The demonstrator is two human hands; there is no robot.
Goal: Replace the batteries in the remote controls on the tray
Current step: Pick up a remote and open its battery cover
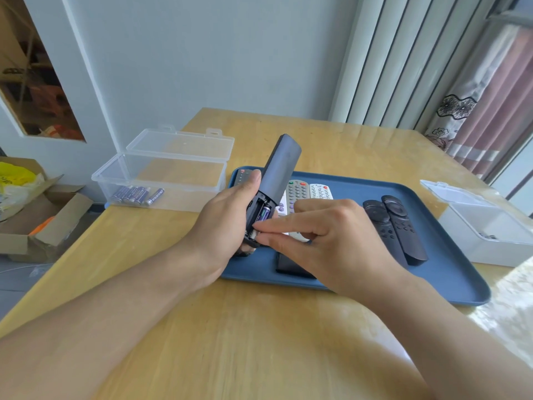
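A wooden table bears a clear box of batteries, left of the fingers. The left hand grips a dark remote above the tray. The right hand pinches a battery in its open bay. Beyond the fingers lie other remotes.

My right hand hides the near end of a dark remote on the tray. My fingertips cover the battery I'm touching. What lies in the white box is too small to tell.
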